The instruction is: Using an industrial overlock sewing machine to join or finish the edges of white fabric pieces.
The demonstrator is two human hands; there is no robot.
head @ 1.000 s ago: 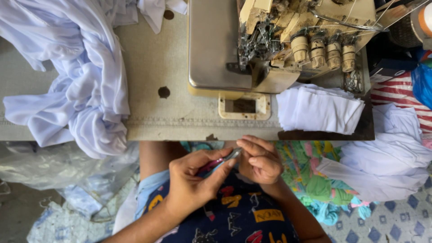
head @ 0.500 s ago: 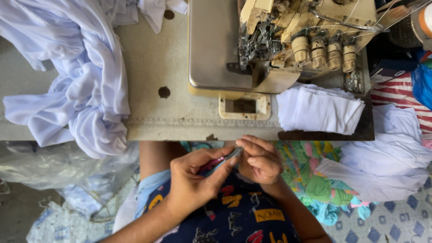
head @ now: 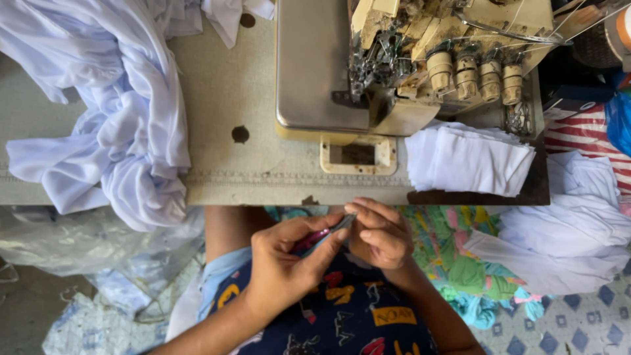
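Navy print garment (head: 355, 315), bare forearms

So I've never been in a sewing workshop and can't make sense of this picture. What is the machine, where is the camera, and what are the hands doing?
The camera sits on the person's head and looks straight down, so you see their lap and both hands from above. The beige machine at the top is an industrial sewing machine with a row of tension knobs, standing on a worn table. On the table a heap of white cloth lies at the left, and a stack of folded white pieces at the right. Below the table edge, the left hand holds a small tool with a pinkish handle, probably thread snips. The right hand meets it at the tip, its fingers pinching something too small to make out.
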